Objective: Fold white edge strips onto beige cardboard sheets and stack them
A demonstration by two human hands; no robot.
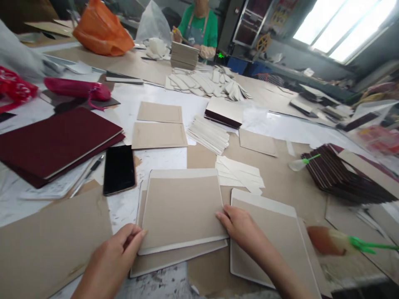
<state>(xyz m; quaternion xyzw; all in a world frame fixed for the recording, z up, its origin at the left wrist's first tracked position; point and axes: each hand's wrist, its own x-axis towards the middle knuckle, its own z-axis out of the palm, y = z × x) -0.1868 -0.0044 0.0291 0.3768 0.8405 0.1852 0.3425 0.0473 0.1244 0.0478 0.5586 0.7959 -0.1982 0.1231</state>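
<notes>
A tan cardboard panel (183, 207) with a pale band along its top and pale edges lies in front of me, on top of similar panels. My left hand (120, 249) pinches its lower left edge between thumb and fingers. At the opposite edge, my right hand (238, 224) grips the same panel, thumb and fingers closed. The panel beneath it (181, 259) sticks out at the bottom, slightly turned. Right of my right hand lies another tan panel (264, 220) with a pale top band, partly covered by my forearm.
Behind the panels lie white strips (240, 172) and a black phone (120, 169). Maroon covers (59, 141) are at left, with a stack of dark covers (346, 172) at right. Two glue bottles, one small (297, 165) and one larger (330, 241), have green nozzles. A person (199, 29) works across the table.
</notes>
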